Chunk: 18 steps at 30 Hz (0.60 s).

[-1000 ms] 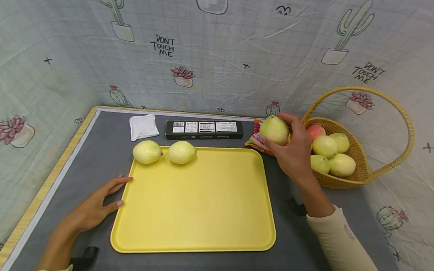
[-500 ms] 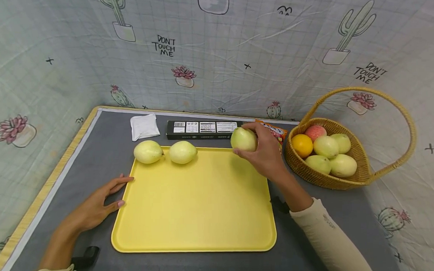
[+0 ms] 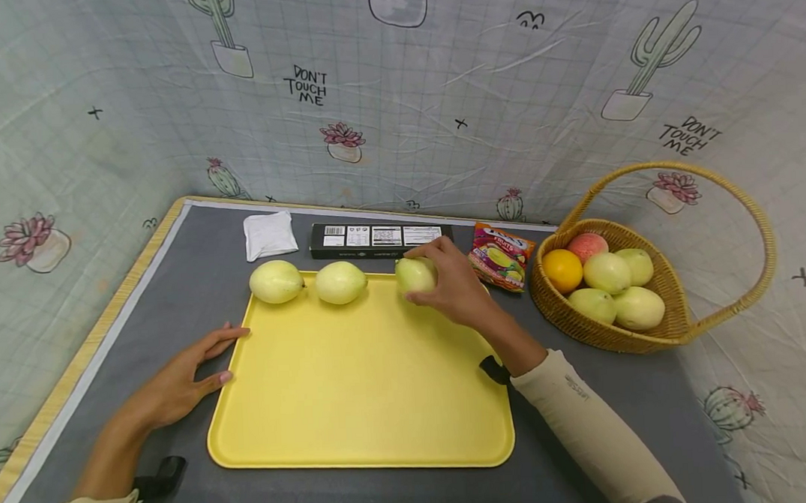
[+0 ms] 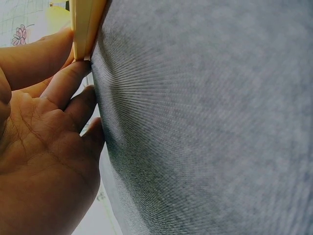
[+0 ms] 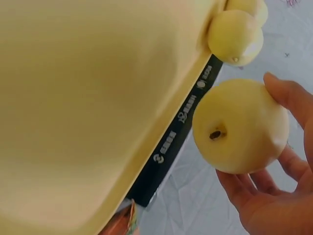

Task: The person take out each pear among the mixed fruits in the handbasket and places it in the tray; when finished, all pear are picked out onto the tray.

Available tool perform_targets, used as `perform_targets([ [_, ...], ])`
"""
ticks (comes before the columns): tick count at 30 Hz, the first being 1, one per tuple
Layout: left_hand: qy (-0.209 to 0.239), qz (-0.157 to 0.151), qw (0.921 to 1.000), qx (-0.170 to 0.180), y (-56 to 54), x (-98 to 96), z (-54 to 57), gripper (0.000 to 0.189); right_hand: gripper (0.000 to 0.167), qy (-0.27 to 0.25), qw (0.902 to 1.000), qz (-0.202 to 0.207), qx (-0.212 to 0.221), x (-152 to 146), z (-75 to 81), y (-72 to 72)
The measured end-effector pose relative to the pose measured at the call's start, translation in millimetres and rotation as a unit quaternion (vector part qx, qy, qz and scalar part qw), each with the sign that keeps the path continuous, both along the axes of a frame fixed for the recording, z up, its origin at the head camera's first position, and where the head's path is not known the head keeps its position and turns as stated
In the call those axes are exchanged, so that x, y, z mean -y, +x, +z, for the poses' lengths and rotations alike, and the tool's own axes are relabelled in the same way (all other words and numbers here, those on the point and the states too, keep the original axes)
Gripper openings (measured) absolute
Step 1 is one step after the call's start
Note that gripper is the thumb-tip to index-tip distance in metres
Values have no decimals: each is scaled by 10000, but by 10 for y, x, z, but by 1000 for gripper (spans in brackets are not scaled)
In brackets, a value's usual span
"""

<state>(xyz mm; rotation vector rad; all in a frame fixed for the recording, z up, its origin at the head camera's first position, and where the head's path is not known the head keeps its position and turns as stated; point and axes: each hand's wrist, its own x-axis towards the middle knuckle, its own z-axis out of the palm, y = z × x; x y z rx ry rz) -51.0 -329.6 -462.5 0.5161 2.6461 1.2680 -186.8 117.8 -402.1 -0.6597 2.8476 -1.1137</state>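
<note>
Two pale fruits lay at the tray's far edge, a third in hand

At the far left, the left hand (image 3: 179, 381) touched the side rim of the yellow tray (image 3: 362, 388), its fingers extended and apart, pinching no fruit. Behind the tray lay a white square packet (image 3: 269, 235) with no writing I could make out; above it, the cloth backdrop (image 3: 402, 86) read "DON'T TOUCH ME". The first pale fruit (image 3: 276, 282) sat across the tray's far left corner, with the second pale fruit (image 3: 340, 283) just beside it on the far rim. Behind them, a black box (image 3: 382, 237) bore a barcode and white panels, their print too small to read. Next in line, the right hand (image 3: 455, 283) pinched the third pale fruit (image 3: 414, 276) between thumb and fingers at the far edge; whether it touched the tray could not be told. A bright snack packet (image 3: 502, 256) seemed to say "FRUITS". Rightmost, the wicker basket (image 3: 676, 322) held four similar pale fruits (image 3: 639, 308), an orange (image 3: 562, 271) and a reddish fruit (image 3: 587, 247), below a second "DON'T TOUCH ME". I judged the row partway along: two placed, the third nearly so, and perhaps more in the basket left to lay out.
</note>
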Motion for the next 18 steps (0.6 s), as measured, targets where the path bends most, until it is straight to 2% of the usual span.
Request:
perform_targets([
  [10,38,-41,9999,-101,-3,1,-10,66,59,467,9972,587,62,199,-90,-156],
  [18,56,-5,10000,-60,3,-2,-5,65,61,796,9937,778,116,269,-153,-218],
])
